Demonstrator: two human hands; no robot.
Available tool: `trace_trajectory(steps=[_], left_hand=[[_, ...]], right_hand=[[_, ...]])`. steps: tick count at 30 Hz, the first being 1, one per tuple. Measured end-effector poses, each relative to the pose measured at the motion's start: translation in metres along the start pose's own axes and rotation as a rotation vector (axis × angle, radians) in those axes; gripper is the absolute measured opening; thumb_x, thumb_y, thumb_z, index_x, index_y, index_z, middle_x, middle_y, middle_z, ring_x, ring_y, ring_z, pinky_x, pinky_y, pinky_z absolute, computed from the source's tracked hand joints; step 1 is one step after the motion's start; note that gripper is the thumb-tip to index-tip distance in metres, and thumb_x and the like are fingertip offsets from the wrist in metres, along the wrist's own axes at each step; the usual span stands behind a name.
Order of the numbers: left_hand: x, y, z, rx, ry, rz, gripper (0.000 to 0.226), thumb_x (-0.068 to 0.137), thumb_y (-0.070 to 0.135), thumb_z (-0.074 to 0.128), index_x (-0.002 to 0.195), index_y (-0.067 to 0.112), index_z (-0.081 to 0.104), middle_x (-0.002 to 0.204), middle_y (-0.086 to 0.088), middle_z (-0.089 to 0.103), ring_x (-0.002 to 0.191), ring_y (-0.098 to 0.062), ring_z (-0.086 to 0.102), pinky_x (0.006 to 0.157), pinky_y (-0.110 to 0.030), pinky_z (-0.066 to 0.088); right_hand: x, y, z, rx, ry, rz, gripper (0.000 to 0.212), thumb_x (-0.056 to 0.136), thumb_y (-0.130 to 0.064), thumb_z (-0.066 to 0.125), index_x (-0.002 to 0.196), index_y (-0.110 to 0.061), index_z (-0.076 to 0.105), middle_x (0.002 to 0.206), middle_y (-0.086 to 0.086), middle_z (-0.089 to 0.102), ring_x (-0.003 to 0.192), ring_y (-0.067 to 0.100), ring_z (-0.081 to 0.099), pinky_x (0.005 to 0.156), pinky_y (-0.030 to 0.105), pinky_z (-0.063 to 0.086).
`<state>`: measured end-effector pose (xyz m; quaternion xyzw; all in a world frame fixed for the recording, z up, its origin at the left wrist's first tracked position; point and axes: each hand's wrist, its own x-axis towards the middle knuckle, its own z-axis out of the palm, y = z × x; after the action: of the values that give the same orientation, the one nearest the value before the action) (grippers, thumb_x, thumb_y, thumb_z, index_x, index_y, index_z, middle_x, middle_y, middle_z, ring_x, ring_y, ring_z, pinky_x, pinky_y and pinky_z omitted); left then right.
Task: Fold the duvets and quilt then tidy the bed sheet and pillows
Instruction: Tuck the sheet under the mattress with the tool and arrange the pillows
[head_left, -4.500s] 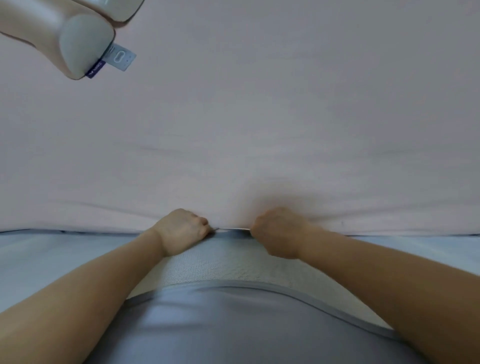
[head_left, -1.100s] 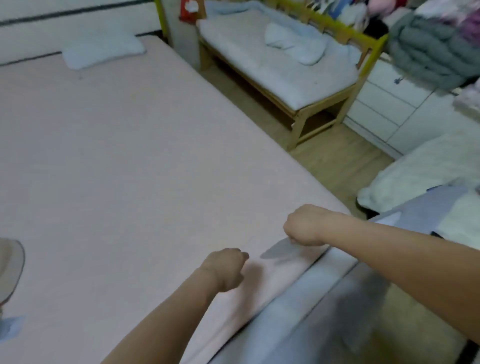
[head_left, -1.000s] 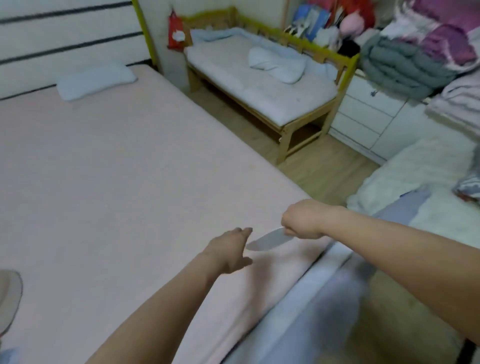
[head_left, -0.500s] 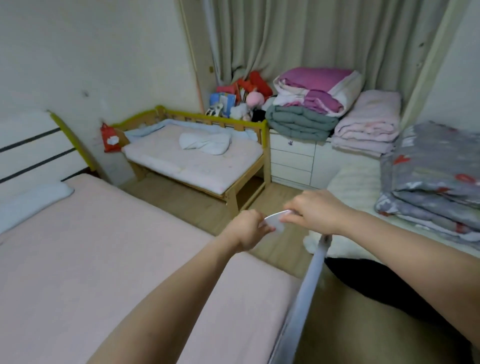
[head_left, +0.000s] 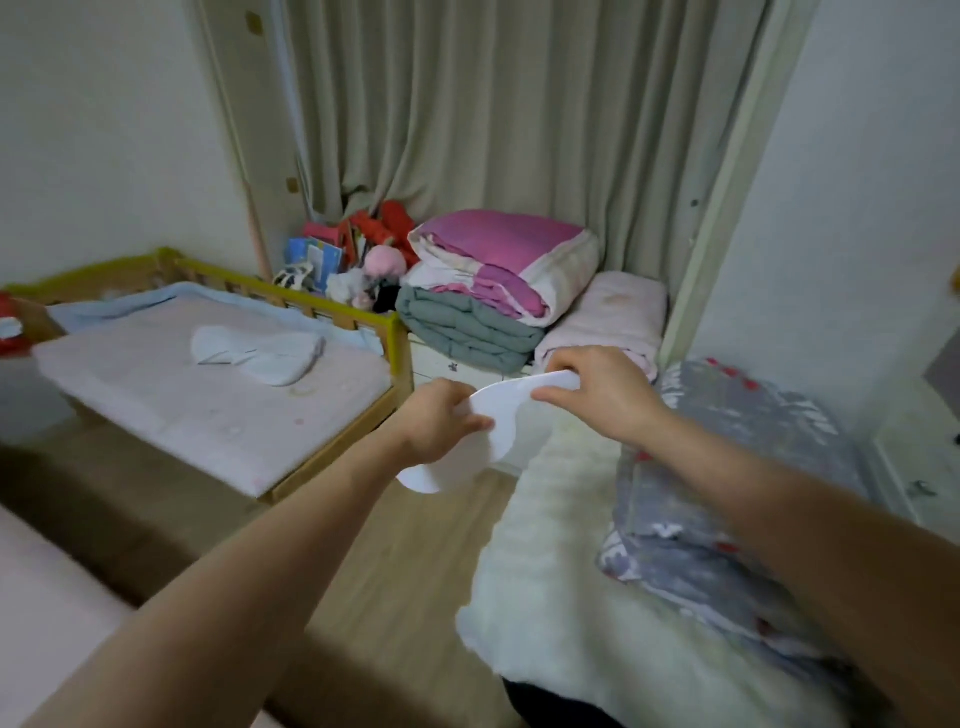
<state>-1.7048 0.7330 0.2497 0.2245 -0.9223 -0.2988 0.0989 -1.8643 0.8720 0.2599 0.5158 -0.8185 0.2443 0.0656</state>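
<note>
Both hands hold a thin white flat piece in the air above the wooden floor. My left hand grips its lower left part and my right hand pinches its upper right end. The pink bed sheet shows only at the lower left corner. A folded grey quilt with red marks lies on a white fluffy duvet at the right. A stack of folded pink and green-grey duvets sits on white drawers by the curtain.
A small wooden cot with a pink mattress and a pale blue pillow stands at the left. Toys and books are piled behind it. Wooden floor runs between the bed and the fluffy duvet.
I have turned away from the pink bed toward the room. The white piece has come up off the bed edge, and both hands now hold it in the air.
</note>
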Motion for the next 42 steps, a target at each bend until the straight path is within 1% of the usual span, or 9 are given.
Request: trace_trajectory(steps=[6,13,17,21,26,32,36,39,42], left_hand=[[0.131,-0.019,-0.013,-0.035,0.041,0.045,0.024,0.092,0.036,0.061,0.101,0.015,0.068,0.089,-0.003,0.063,0.080,-0.020,0.057,0.056,-0.021,0.038],[0.259,0.012,-0.027,-0.201,0.073,0.120,0.039,0.091,0.044,0.059,0.091,0.006,0.069,0.080,-0.007,0.066,0.069,-0.021,0.058,0.059,-0.027,0.039],[0.332,0.040,-0.013,-0.335,0.073,0.081,0.039,0.095,0.041,0.054,0.077,0.008,0.061,0.073,-0.004,0.058,0.065,-0.018,0.049,0.059,-0.027,0.034],[0.396,0.066,-0.003,-0.382,0.093,0.058,0.040,0.097,0.039,0.051,0.065,0.015,0.044,0.064,-0.001,0.046,0.063,-0.017,0.040,0.056,-0.026,0.030],[0.483,0.083,-0.007,-0.441,0.113,0.081,0.040,0.095,0.033,0.057,0.062,0.017,0.042,0.059,0.002,0.043,0.056,-0.013,0.037,0.046,-0.020,0.030],[0.597,0.059,-0.014,-0.608,0.169,0.022,0.040,0.097,0.024,0.053,0.060,0.017,0.041,0.061,0.001,0.043,0.058,-0.014,0.036,0.050,-0.025,0.029],[0.673,0.029,-0.031,-0.744,0.119,0.016,0.034,0.097,0.015,0.053,0.062,0.016,0.051,0.067,-0.003,0.051,0.065,-0.019,0.046,0.059,-0.026,0.038],[0.726,0.011,-0.059,-0.771,0.095,0.025,0.025,0.095,0.011,0.054,0.071,0.010,0.059,0.082,-0.011,0.058,0.079,-0.023,0.053,0.075,-0.038,0.049],[0.786,0.002,-0.081,-0.650,0.032,0.066,0.014,0.092,0.010,0.056,0.098,0.002,0.067,0.095,-0.012,0.063,0.089,-0.025,0.059,0.079,-0.035,0.051]], right_hand=[[0.098,0.064,-0.016,0.477,0.000,0.224,0.006,0.081,-0.006,0.072,0.078,-0.008,0.067,0.060,0.005,0.062,0.045,0.004,0.055,0.051,0.020,0.047],[0.179,0.118,-0.031,1.061,0.280,0.453,0.001,0.089,0.003,0.060,0.089,0.003,0.060,0.075,0.017,0.063,0.056,0.017,0.065,0.063,0.027,0.059],[0.227,0.166,-0.039,1.274,0.481,0.481,0.015,0.095,-0.002,0.053,0.085,0.005,0.061,0.076,0.015,0.065,0.064,0.022,0.066,0.072,0.030,0.059],[0.274,0.210,-0.052,1.323,0.534,0.487,0.028,0.100,-0.007,0.044,0.076,0.000,0.057,0.070,0.016,0.062,0.057,0.021,0.067,0.070,0.031,0.059],[0.336,0.253,-0.064,1.200,0.629,0.551,0.023,0.101,-0.013,0.043,0.090,0.000,0.057,0.075,0.018,0.063,0.062,0.024,0.064,0.062,0.029,0.058],[0.421,0.283,-0.021,0.926,0.406,0.710,0.035,0.098,-0.021,0.049,0.070,-0.006,0.060,0.048,0.003,0.062,0.039,0.011,0.055,0.044,0.021,0.048],[0.482,0.286,0.020,0.826,0.263,0.691,0.020,0.093,-0.022,0.060,0.083,-0.005,0.064,0.072,0.007,0.067,0.059,0.016,0.065,0.057,0.027,0.056],[0.539,0.282,0.043,0.854,0.337,0.670,0.013,0.091,-0.010,0.062,0.100,0.000,0.064,0.084,0.011,0.067,0.067,0.017,0.066,0.054,0.023,0.057],[0.592,0.280,0.046,0.853,0.455,0.742,0.016,0.092,-0.010,0.061,0.100,0.003,0.064,0.085,0.013,0.066,0.066,0.016,0.065,0.052,0.023,0.057]])
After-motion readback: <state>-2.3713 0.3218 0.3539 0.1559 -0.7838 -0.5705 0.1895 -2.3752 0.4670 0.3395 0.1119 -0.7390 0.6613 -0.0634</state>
